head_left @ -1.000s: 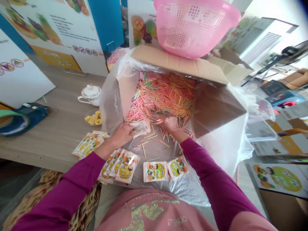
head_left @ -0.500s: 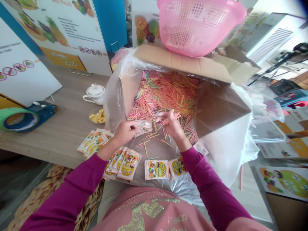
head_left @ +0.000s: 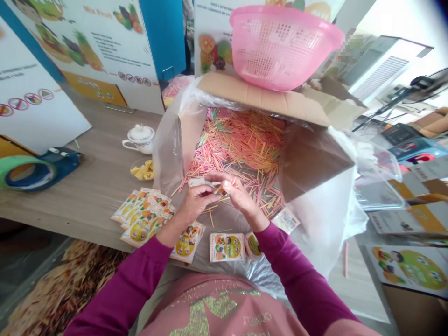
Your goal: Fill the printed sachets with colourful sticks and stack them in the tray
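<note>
Wooden table [head_left: 87, 144] extends from the hands toward 9 o'clock, with printed fruit display boards [head_left: 105, 56] standing along its far edge at 11 o'clock. Cardboard box [head_left: 308, 163], lined with a clear plastic bag [head_left: 325, 224], sits at 12 o'clock, a pink plastic colander [head_left: 280, 51] resting on its far flap. Inside lies a loose heap of thin pink, yellow and green sticks [head_left: 241, 140], some scattered on the plastic beside the hands. Printed paper packets [head_left: 140, 219] overlap on the table at 8 o'clock; a separate printed packet [head_left: 227, 247] lies on the plastic at 6 o'clock. Green tape roll [head_left: 24, 173] sits at 9 o'clock; white lidded cup [head_left: 140, 139] and a dish of yellow pieces [head_left: 142, 170] at 10 o'clock. Left hand [head_left: 199, 200] holds a small paper packet [head_left: 201, 183] in a narrow thumb-and-finger grip, just above the sticks; right hand [head_left: 241, 200] pinches narrowly at the packet's end, and whether it also holds sticks cannot be told
</note>
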A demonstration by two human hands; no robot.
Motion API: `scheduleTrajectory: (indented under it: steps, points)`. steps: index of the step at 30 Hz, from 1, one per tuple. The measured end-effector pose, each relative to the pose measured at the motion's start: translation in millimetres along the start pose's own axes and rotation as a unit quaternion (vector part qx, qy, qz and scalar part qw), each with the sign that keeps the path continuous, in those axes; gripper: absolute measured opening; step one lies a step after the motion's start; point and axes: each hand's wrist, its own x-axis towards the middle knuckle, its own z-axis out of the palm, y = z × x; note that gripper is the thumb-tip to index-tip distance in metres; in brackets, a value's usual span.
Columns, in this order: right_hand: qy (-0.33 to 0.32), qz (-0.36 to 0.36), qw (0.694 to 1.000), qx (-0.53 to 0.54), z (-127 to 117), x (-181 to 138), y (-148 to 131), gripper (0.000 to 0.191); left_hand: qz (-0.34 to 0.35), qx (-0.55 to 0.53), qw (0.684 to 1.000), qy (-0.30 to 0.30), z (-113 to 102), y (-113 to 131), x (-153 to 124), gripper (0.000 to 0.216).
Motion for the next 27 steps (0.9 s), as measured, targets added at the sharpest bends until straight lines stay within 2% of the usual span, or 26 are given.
scheduleTrajectory:
  steps: [2,4,5,7,9,10,12,14,15,16,19,20,21,23,27]
  points:
    - [0.049,-0.023,0.998,0.033,5,-3,-2,0.073,-0.065,-0.086,0.994,-0.01,4,-1,-5,0.037]
    - [0.094,-0.038,0.994,0.034,13,-7,-5,0.07,-0.084,-0.138,0.986,-0.029,7,0,-10,0.044]
    - [0.097,-0.04,0.994,0.016,18,-10,-7,0.066,-0.074,-0.145,0.986,-0.04,9,0,-13,0.046]
    - [0.049,-0.044,0.997,-0.044,27,-15,-12,0.059,-0.033,-0.13,0.99,-0.053,11,3,-20,0.045]
    - [-0.012,-0.051,0.994,-0.091,31,-18,-13,0.058,0.0,-0.084,0.995,-0.049,10,7,-32,0.036]
    - [-0.023,-0.052,0.993,-0.103,29,-17,-12,0.059,0.008,-0.046,0.998,-0.044,8,9,-41,0.031]
    - [0.003,-0.036,0.991,-0.131,18,-8,-7,0.053,0.015,0.069,0.997,-0.042,-1,15,-64,0.02]
    - [0.04,-0.005,0.975,-0.218,1,11,3,0.042,0.025,0.228,0.972,-0.056,-14,16,-90,0.015]
    - [0.042,0.005,0.955,-0.294,-7,24,8,0.037,0.035,0.305,0.949,-0.066,-21,15,-103,0.018]
    - [0.023,0.017,0.921,-0.389,-13,38,14,0.035,0.047,0.374,0.924,-0.071,-28,13,-114,0.019]
    - [-0.062,0.061,0.76,-0.644,-18,80,29,0.036,0.077,0.515,0.85,-0.075,-40,8,-132,0.024]
    - [-0.09,0.07,0.712,-0.693,-15,91,33,0.038,0.082,0.54,0.834,-0.076,-42,9,-131,0.033]
    - [-0.111,0.075,0.679,-0.722,-10,102,37,0.04,0.086,0.557,0.823,-0.078,-42,12,-127,0.039]
    - [-0.135,0.073,0.647,-0.746,1,116,44,0.043,0.095,0.575,0.807,-0.092,-39,23,-106,0.039]
    - [-0.15,0.04,0.629,-0.762,20,128,51,0.047,0.103,0.627,0.761,-0.131,-25,32,-37,0.024]
